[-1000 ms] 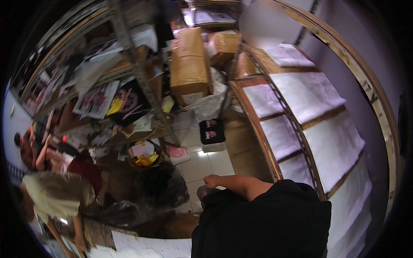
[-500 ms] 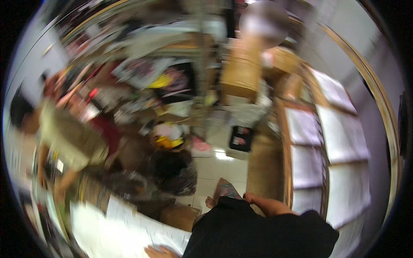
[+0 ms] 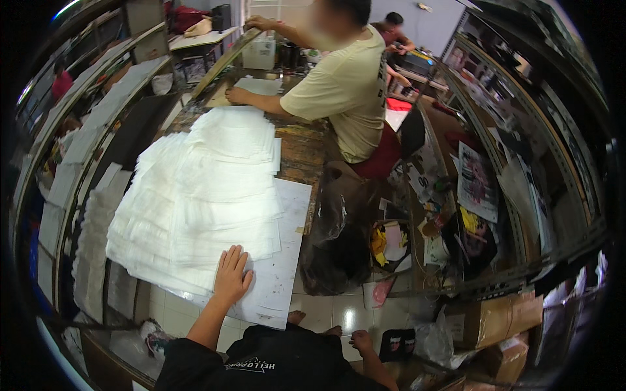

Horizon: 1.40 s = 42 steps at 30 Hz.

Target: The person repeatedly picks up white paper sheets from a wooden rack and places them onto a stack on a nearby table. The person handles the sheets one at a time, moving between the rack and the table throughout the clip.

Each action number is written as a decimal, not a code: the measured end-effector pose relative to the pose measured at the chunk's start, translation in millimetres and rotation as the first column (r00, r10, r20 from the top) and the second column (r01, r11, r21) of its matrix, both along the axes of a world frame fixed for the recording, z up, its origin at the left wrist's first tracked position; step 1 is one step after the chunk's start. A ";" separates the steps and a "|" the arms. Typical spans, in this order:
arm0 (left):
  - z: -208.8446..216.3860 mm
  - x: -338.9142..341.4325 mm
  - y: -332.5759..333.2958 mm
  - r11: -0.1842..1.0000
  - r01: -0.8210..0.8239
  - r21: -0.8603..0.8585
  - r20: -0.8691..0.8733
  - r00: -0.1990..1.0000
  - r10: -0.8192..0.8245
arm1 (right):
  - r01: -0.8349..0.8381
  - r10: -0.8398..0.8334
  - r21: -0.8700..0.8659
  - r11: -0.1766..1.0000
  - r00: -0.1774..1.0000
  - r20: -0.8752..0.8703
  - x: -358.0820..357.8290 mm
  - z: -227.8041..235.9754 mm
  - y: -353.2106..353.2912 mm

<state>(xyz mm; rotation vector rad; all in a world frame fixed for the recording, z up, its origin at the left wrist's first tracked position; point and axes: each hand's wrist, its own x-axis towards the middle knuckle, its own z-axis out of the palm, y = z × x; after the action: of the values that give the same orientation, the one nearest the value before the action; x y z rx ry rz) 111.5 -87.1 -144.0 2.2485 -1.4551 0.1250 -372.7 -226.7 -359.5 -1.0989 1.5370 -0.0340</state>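
A broad, layered spread of thin white sheets (image 3: 195, 202) covers the near part of the worktable, fanned in overlapping rows. My left hand (image 3: 233, 277) lies flat at the near right edge of the sheets, fingers stretched out and close together. Under them a larger white board (image 3: 287, 251) with small marks juts out toward me. Low at my right side hangs my right hand (image 3: 360, 341), its fingers curled in, with nothing seen in it.
Across the worn wooden table (image 3: 301, 153), a person in a pale yellow shirt (image 3: 345, 91) holds a tilted frame (image 3: 228, 60). Racks (image 3: 85, 137) stand left. On the right are a cluttered shelf (image 3: 479, 182), dark plastic bag (image 3: 336, 228) and cardboard boxes (image 3: 499, 319).
My view has swung left, from the aisle and racks to the table. The whole sheet spread now shows. My left hand, earlier at the lower edge, is fully in view.
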 end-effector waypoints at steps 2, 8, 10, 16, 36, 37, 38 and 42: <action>-0.1 -1.9 0.7 1.000 -0.013 -0.004 0.004 1.000 0.013 | -0.061 0.061 -0.027 0.998 0.998 0.016 6.3 2.7 -14.3; 1.1 -2.1 -1.7 1.000 -0.013 -0.003 0.025 1.000 0.013 | -0.213 0.213 -0.009 0.977 0.977 -0.006 23.2 5.8 -16.6; -0.7 -0.9 -1.8 1.000 -0.014 -0.019 0.017 1.000 0.014 | -0.279 0.280 0.029 0.960 0.958 -0.056 22.0 0.9 -11.6; -0.3 0.0 -0.6 0.995 -0.012 -0.100 0.016 1.000 0.013 | -0.350 0.340 -0.072 0.934 0.932 -0.128 -6.6 28.1 6.0; 30.8 102.4 -126.3 0.989 -0.074 -0.129 0.216 0.971 0.101 | -0.143 0.142 -0.051 0.988 0.990 -0.022 5.8 22.0 4.2; 26.1 114.6 -132.6 0.995 -0.073 -0.072 0.200 0.976 0.086 | -0.139 0.138 -0.044 0.989 0.990 -0.033 1.2 13.6 7.1; 20.3 125.6 -136.8 0.997 -0.070 -0.013 0.184 0.980 0.072 | -0.135 0.133 -0.037 0.990 0.990 -0.043 -4.0 5.6 9.7; 22.4 136.8 -164.1 0.931 -0.109 0.349 0.206 0.978 0.038 | 0.023 -0.023 -0.003 1.000 0.998 -0.060 -17.4 2.4 21.9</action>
<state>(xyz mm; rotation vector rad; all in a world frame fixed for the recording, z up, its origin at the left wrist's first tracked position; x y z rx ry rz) 248.4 -251.1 -121.7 2.6522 -1.6019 0.1137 -390.1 -204.8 -357.1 -1.0929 1.6035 -0.0183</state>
